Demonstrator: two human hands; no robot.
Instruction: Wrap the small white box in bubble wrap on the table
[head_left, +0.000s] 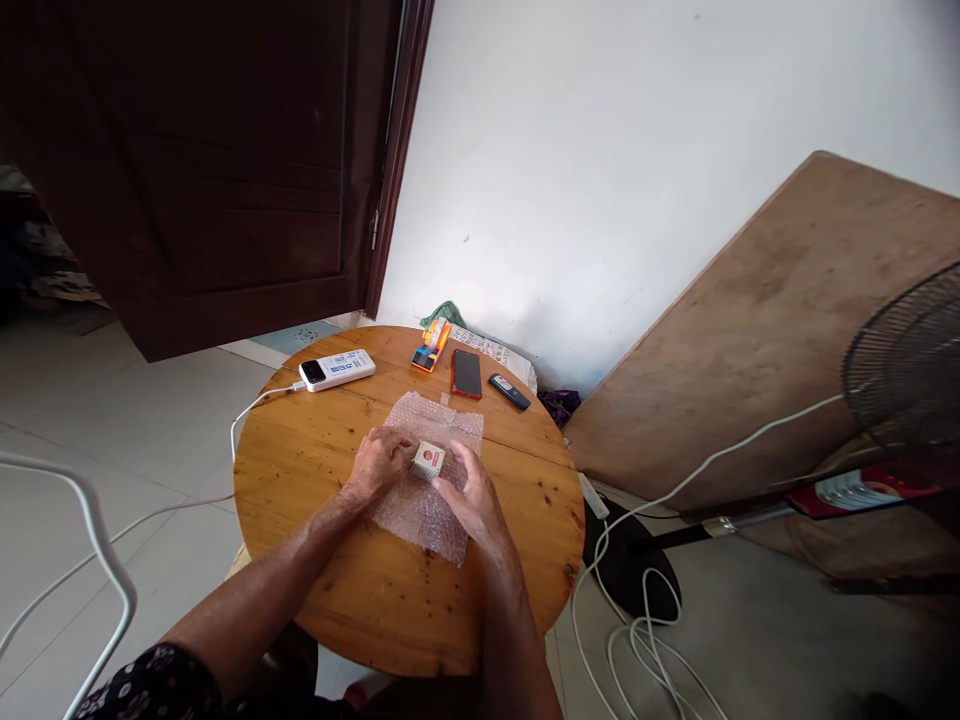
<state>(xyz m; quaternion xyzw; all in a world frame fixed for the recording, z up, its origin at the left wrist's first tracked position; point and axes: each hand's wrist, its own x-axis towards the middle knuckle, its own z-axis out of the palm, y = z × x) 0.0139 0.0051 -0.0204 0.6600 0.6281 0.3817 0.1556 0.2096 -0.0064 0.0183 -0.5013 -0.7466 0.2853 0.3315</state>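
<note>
A small white cardboard box with red print on top sits on a sheet of bubble wrap laid flat on the round wooden table. My left hand is at the box's left side, its fingers curled together with their tips against the box. On the other side, my right hand curves about the box with thumb and fingers apart; the thumb is near its lower right corner. Whether that thumb touches the box I cannot tell.
Toward the back of the table lie a white power bank with a cable, an orange tape dispenser, a red-edged phone and a small dark handset. A fan and coiled white cable are at the right.
</note>
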